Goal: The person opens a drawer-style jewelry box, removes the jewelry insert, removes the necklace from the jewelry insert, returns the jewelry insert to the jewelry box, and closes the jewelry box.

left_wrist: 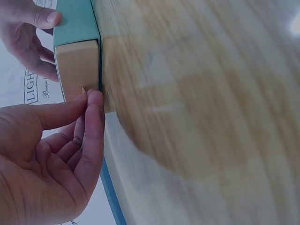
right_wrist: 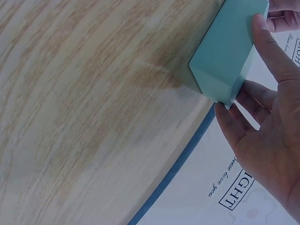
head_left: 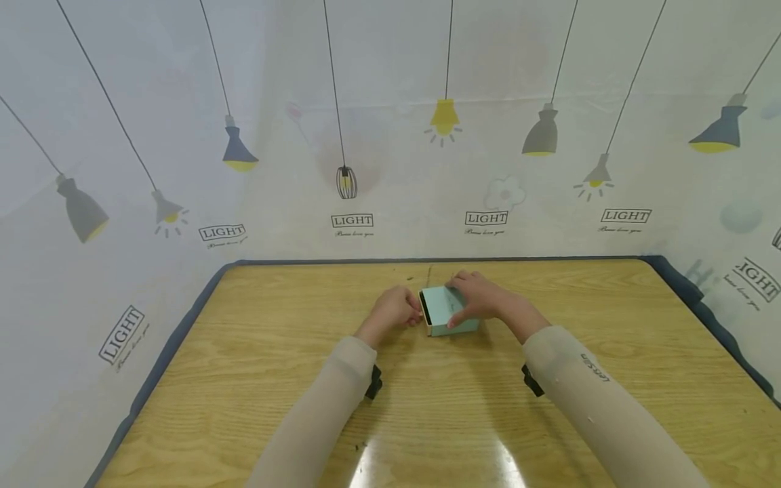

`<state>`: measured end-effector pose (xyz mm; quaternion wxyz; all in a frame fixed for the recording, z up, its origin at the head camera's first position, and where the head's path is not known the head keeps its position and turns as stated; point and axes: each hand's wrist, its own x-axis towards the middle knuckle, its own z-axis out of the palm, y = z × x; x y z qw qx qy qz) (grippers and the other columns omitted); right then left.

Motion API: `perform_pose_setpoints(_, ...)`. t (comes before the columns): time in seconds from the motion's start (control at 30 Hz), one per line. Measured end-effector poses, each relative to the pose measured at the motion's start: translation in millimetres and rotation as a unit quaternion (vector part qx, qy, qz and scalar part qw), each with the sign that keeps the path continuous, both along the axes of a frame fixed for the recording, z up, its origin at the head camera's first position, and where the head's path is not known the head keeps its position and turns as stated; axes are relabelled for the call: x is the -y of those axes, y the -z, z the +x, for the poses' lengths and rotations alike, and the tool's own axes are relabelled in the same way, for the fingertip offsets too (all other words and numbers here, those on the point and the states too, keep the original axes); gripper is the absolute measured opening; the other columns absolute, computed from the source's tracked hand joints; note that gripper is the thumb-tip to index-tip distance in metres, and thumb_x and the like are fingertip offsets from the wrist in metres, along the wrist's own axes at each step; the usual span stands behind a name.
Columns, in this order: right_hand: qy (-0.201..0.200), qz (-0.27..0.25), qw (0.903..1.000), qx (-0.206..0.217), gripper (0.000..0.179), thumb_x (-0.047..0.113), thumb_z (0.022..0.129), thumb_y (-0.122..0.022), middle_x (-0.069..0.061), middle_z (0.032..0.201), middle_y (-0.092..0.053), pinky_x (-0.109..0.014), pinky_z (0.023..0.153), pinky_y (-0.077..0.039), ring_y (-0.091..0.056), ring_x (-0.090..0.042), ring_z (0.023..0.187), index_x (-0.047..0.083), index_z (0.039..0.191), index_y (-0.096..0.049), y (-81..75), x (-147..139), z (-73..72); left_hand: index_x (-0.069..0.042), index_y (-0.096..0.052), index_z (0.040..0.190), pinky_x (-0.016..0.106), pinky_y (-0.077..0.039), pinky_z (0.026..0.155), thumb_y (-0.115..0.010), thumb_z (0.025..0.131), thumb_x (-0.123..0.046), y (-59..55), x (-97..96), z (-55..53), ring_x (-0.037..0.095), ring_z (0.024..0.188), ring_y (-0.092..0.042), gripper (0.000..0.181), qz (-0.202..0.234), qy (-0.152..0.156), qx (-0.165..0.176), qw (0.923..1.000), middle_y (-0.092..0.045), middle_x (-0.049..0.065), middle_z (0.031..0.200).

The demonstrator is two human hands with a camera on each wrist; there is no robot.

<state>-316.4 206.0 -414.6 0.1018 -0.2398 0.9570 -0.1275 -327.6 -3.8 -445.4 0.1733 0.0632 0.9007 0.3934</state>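
A light teal box lies on the wooden table, its outer sleeve around a drawer with a tan end. In the head view that drawer stands slightly out of the sleeve on the left, with a dark strip showing. My left hand pinches a small tab at the tan end between thumb and forefinger; most of the tab is hidden by the fingertips. From the right, my right hand grips the sleeve, thumb on the near side and fingers around the far side and back end.
The wooden table has a dark blue edge along the back and sides. Behind it hangs a pale wall covering printed with lamps and the word LIGHT. Dark wrist devices sit below both sleeve cuffs.
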Motion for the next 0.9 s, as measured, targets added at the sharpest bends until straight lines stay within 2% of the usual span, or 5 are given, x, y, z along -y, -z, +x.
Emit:
perform_pose_setpoints(0.2, 0.003, 0.0, 1.0, 0.004, 0.091, 0.045, 0.078, -0.084, -0.022, 0.146, -0.046, -0.054, 0.109, -0.041, -0.043, -0.042, 0.133, -0.002, 0.146, -0.045, -0.3, 0.2, 0.0, -0.001, -0.069, 0.088, 0.017, -0.05, 0.055, -0.07, 0.089, 0.0, 1.0, 1.2, -1.1, 0.015, 0.068, -0.065, 0.001, 0.0, -0.005, 0.002, 1.0, -0.07, 0.007, 0.082)
perform_pose_setpoints(0.9, 0.012, -0.004, 0.9999, 0.011, 0.093, 0.046, 0.076, -0.084, -0.02, 0.145, -0.046, -0.054, 0.111, -0.041, -0.042, -0.04, 0.134, 0.0, 0.147, -0.044, 3.8, -1.1, -2.3, 0.001, -0.069, 0.093, 0.024, -0.057, 0.062, -0.068, 0.09, 0.001, -1.0, 10.6, 0.8, 0.016, 0.069, -0.066, 0.003, -0.003, -0.007, 0.001, 1.0, -0.071, 0.009, 0.083)
